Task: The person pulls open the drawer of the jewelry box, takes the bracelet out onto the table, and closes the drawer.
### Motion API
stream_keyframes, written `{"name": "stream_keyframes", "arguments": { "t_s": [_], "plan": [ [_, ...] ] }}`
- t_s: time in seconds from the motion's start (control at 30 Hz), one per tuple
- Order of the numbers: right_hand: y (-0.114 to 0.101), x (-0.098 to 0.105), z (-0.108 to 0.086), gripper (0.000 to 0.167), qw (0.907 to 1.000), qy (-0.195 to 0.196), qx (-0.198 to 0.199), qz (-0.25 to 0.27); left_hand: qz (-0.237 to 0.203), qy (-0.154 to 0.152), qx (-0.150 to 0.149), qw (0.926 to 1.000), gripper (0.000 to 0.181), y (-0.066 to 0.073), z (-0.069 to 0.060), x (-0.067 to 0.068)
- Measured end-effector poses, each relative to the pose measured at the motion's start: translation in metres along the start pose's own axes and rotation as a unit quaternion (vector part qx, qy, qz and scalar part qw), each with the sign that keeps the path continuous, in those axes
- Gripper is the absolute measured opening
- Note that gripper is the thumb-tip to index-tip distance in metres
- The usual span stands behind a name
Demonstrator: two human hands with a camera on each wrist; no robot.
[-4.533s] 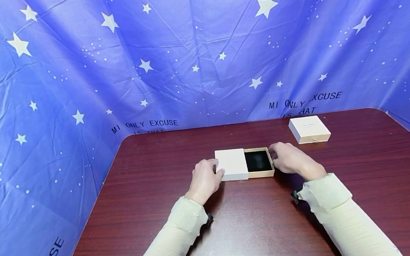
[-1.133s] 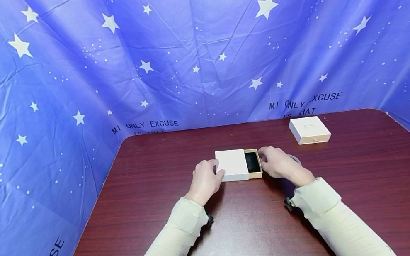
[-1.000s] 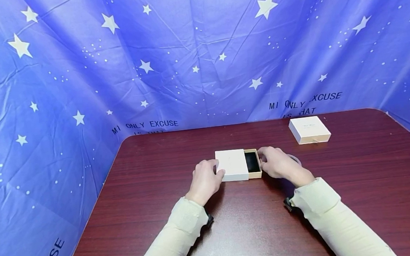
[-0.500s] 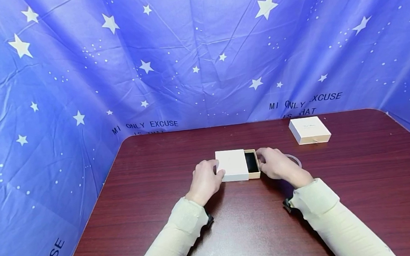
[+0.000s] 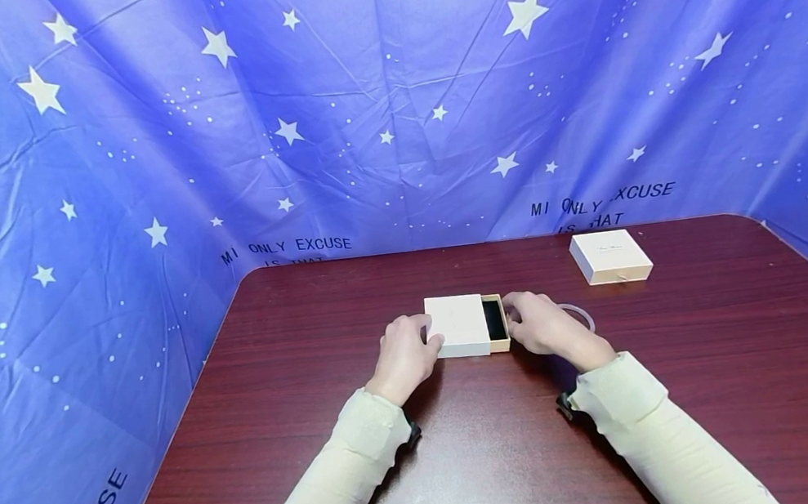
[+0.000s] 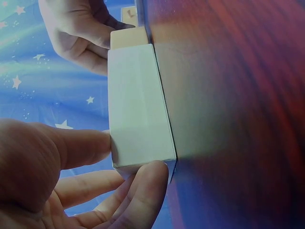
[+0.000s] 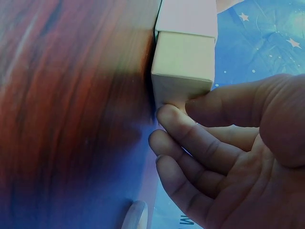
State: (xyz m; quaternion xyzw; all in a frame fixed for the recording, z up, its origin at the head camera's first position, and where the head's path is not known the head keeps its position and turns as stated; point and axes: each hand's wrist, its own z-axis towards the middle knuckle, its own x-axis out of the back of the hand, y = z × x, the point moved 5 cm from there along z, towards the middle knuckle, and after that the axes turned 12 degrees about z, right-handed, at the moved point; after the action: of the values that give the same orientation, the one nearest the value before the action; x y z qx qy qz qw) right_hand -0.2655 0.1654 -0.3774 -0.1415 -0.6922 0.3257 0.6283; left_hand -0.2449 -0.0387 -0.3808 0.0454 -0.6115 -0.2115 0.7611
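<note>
A white slide-out drawer box lies flat on the table. Its sleeve (image 5: pixel 456 325) is on the left, and the tan drawer (image 5: pixel 499 346) sticks out a short way on the right, showing a black interior. My left hand (image 5: pixel 404 357) grips the sleeve's left end; in the left wrist view the thumb presses one edge of the sleeve (image 6: pixel 136 105) and the fingers bend round its end. My right hand (image 5: pixel 548 325) is at the drawer's outer end. In the right wrist view, thumb and bent forefinger meet at the end face of the drawer (image 7: pixel 183 57); any tab there is hidden.
A second white box (image 5: pixel 610 255) with small print on top and a little tab in front stands at the back right. A pale ring-shaped thing (image 5: pixel 581 315) lies just behind my right hand. A blue star-patterned cloth (image 5: pixel 389 106) hangs behind the dark red wooden table (image 5: pixel 470 458).
The drawer has slid left, further into the sleeve, and my right hand has moved left with it. The ring-shaped thing has come into sight. My left hand and the sleeve have stayed put.
</note>
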Motion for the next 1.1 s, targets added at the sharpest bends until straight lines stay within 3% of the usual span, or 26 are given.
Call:
{"name": "stream_keyframes", "arguments": {
  "t_s": [0.4,1.1],
  "plan": [
    [-0.0024,-0.002,0.0004,0.036,1.0,0.0,0.009,0.002,0.002,-0.005,0.003,1.0,0.028,0.0007,0.0008,0.0004],
    [-0.0068,-0.0088,0.0006,0.026,0.9996,-0.001,0.023,0.019,0.0,-0.001,0.002,1.0,0.028,0.0007,0.0,0.0008]
  ]
}}
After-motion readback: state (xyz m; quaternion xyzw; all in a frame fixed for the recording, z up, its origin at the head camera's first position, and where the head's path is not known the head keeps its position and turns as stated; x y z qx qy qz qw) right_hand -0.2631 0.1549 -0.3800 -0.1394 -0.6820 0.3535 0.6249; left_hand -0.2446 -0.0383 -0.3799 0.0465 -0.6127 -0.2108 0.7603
